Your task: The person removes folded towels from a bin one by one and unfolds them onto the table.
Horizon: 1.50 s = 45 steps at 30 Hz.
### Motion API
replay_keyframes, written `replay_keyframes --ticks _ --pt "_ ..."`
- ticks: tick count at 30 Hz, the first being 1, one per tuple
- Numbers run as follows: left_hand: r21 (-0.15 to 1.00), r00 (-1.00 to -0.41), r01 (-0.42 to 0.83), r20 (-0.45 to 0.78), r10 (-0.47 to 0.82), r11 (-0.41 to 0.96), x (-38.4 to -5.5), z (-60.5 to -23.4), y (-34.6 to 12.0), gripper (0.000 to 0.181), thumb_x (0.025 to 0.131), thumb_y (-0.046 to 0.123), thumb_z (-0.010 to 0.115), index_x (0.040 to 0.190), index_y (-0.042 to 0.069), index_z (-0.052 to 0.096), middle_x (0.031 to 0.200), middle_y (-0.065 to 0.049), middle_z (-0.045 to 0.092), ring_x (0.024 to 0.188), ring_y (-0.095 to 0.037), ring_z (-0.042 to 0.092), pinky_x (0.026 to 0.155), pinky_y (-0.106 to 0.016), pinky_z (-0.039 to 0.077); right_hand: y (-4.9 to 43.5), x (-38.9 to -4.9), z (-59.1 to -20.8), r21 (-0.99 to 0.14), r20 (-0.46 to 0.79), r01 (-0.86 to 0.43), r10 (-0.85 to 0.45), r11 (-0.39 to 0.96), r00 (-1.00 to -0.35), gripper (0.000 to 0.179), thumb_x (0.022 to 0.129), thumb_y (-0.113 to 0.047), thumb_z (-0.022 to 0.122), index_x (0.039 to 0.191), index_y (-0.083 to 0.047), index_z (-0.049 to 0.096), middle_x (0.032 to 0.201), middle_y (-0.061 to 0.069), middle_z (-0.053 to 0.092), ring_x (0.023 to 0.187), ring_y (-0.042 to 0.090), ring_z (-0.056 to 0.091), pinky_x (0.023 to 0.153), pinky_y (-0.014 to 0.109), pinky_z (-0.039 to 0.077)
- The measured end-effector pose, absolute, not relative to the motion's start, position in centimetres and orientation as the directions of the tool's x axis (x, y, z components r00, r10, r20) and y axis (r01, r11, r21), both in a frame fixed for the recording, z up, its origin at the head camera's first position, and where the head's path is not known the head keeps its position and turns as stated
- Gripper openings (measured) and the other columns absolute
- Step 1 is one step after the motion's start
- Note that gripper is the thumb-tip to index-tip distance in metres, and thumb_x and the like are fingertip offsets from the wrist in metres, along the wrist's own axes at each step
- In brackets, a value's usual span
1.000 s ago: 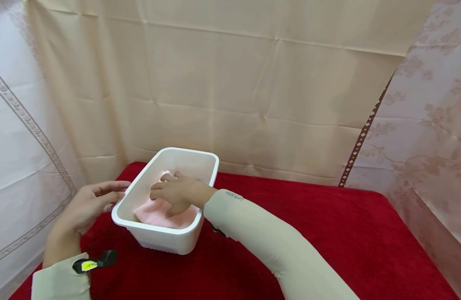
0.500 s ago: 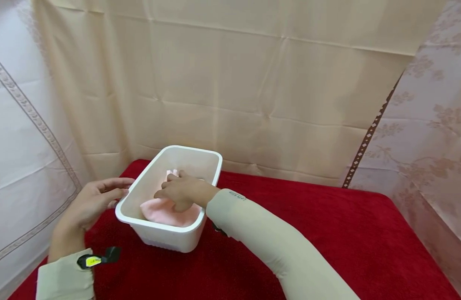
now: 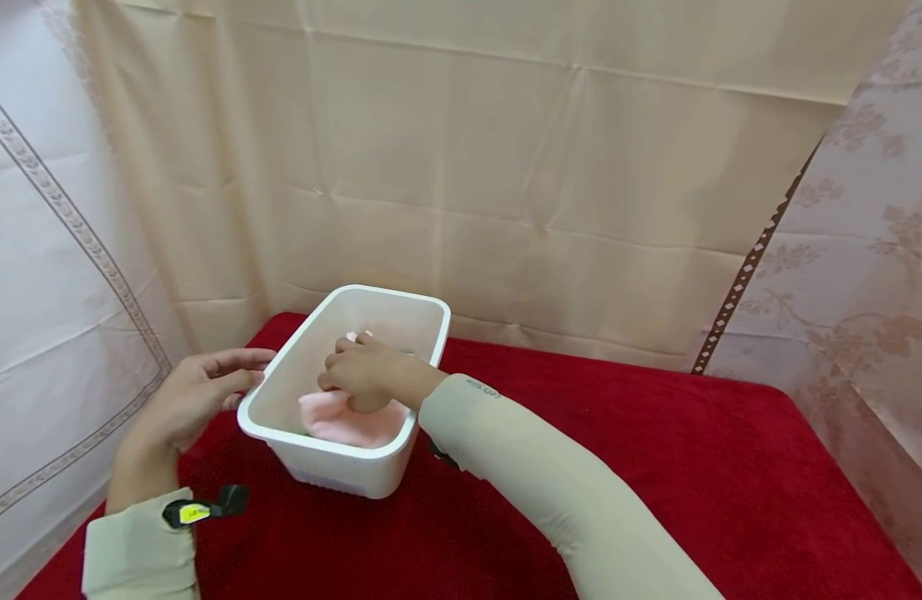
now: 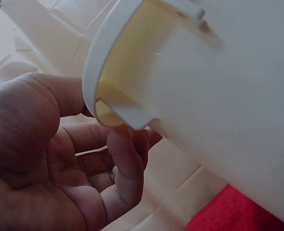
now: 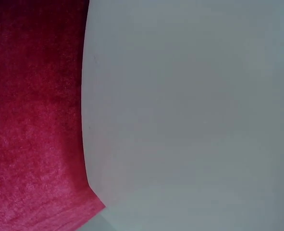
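A white plastic bin (image 3: 333, 454) stands on the red cloth, its open top facing up. My left hand (image 3: 198, 396) holds its left rim; in the left wrist view, the thumb and curled fingers of the left hand (image 4: 84, 144) meet at the bin's rim (image 4: 96, 72). Inside the bin lies a soft pink cloth (image 3: 352, 423), bunched up. My right hand (image 3: 367, 375) reaches over the right rim and grips this cloth with curled fingers. Its fingertips are partly hidden in the folds. The right wrist view shows the bin's outer wall (image 5: 180, 115) and no hand.
A red velvety cloth (image 3: 618, 458) covers the table and extends to the right of the bin. Beige curtain (image 3: 506, 167) hangs close behind it. Patterned white drapes close off the left side (image 3: 56, 275) and the right side (image 3: 866, 250).
The pink cloth's left edge has been drawn rightward and bunched under my right hand, whose fingers curl more. My left hand stays at the rim. The whole head view has shifted slightly.
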<state>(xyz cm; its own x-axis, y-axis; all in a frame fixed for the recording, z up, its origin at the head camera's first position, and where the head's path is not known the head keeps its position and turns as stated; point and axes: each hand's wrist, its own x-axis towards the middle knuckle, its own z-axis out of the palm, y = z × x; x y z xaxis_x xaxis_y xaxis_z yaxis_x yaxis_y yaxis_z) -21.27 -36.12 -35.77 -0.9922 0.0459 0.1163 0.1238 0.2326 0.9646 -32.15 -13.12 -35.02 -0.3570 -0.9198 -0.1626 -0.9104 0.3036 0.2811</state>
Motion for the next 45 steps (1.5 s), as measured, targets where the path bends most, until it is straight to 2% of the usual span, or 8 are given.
replay_keyframes --ticks 4,7,10,14,23,34,38,45 --pt "0.965 -0.991 0.134 0.124 0.054 0.225 -21.4 -35.7 -36.0 0.023 0.099 0.006 0.064 0.119 0.012 0.074 0.103 0.01 0.075 0.089 -0.007 0.069 0.072 -0.024 0.058 -13.0 -32.4 -34.9 0.258 -0.141 -0.923 -0.934 0.284 -0.327 0.016 0.093 -0.025 0.065 0.109 -0.024 0.062 0.104 -0.009 0.06 0.106 0.014 0.051 0.093 0.034 0.042" --pt "0.969 -0.99 0.138 0.129 0.059 0.203 -21.4 -35.7 -35.9 0.023 0.099 0.005 0.064 0.117 0.013 0.075 0.102 0.009 0.075 0.089 -0.007 0.069 0.072 -0.024 0.058 -12.9 -32.4 -34.7 0.23 -0.118 -0.938 -0.949 0.26 -0.293 0.011 0.093 -0.021 0.063 0.103 -0.02 0.06 0.093 -0.008 0.059 0.092 0.012 0.053 0.083 0.029 0.041" --pt "0.971 -0.989 0.143 0.134 0.057 0.191 -21.3 -35.7 -35.8 0.023 0.098 0.004 0.064 0.116 0.015 0.076 0.101 0.009 0.075 0.088 -0.007 0.069 0.071 -0.024 0.058 -12.8 -32.3 -34.4 0.174 -0.092 -0.951 -0.957 0.257 -0.275 0.01 0.09 -0.015 0.062 0.097 -0.018 0.056 0.08 -0.006 0.052 0.077 0.012 0.048 0.07 0.027 0.037" --pt "0.972 -0.988 0.151 0.142 0.06 0.183 -21.3 -35.6 -35.6 0.024 0.098 0.004 0.064 0.115 0.015 0.076 0.101 0.009 0.075 0.087 -0.007 0.069 0.071 -0.024 0.058 -12.5 -32.1 -33.9 0.117 -0.067 -0.956 -0.958 0.269 -0.278 0.013 0.088 -0.011 0.062 0.093 -0.018 0.053 0.074 -0.005 0.045 0.07 0.013 0.043 0.064 0.027 0.033" --pt "0.973 -0.984 0.174 0.165 0.072 0.152 -21.3 -35.7 -35.7 0.025 0.098 0.002 0.063 0.114 0.016 0.076 0.101 0.009 0.075 0.089 -0.006 0.069 0.072 -0.023 0.058 -12.4 -32.0 -33.4 0.044 -0.031 -0.979 -0.979 0.199 -0.2 0.01 0.09 -0.008 0.062 0.094 -0.015 0.055 0.082 -0.004 0.055 0.079 0.011 0.051 0.07 0.023 0.04" --pt "0.977 -0.985 0.163 0.153 0.081 0.136 -21.1 -35.8 -35.9 0.025 0.099 0.001 0.063 0.113 0.017 0.076 0.101 0.009 0.075 0.089 -0.005 0.068 0.072 -0.023 0.058 -11.6 -31.0 -31.2 0.056 -0.045 -0.96 -0.96 0.274 -0.276 0.019 0.093 -0.013 0.063 0.107 -0.025 0.06 0.104 -0.009 0.057 0.095 0.009 0.053 0.068 0.028 0.046" --pt "0.977 -0.986 0.159 0.149 0.081 0.141 -21.2 -35.8 -36.0 0.025 0.099 0.001 0.062 0.113 0.017 0.076 0.101 0.009 0.075 0.089 -0.006 0.068 0.072 -0.023 0.058 -11.0 -31.1 -30.5 0.041 -0.034 -0.957 -0.956 0.288 -0.29 0.018 0.096 -0.012 0.06 0.11 -0.024 0.059 0.107 -0.008 0.056 0.101 0.01 0.052 0.074 0.027 0.046" --pt "0.975 -0.988 0.142 0.129 0.081 0.172 -21.2 -35.9 -36.2 0.025 0.099 0.003 0.062 0.114 0.019 0.076 0.101 0.01 0.075 0.088 -0.007 0.069 0.071 -0.024 0.059 -9.8 -31.5 -29.4 0.059 0.057 -0.962 -0.963 0.268 -0.265 0.02 0.099 -0.013 0.061 0.117 -0.02 0.06 0.109 -0.005 0.057 0.102 0.014 0.053 0.086 0.024 0.042"
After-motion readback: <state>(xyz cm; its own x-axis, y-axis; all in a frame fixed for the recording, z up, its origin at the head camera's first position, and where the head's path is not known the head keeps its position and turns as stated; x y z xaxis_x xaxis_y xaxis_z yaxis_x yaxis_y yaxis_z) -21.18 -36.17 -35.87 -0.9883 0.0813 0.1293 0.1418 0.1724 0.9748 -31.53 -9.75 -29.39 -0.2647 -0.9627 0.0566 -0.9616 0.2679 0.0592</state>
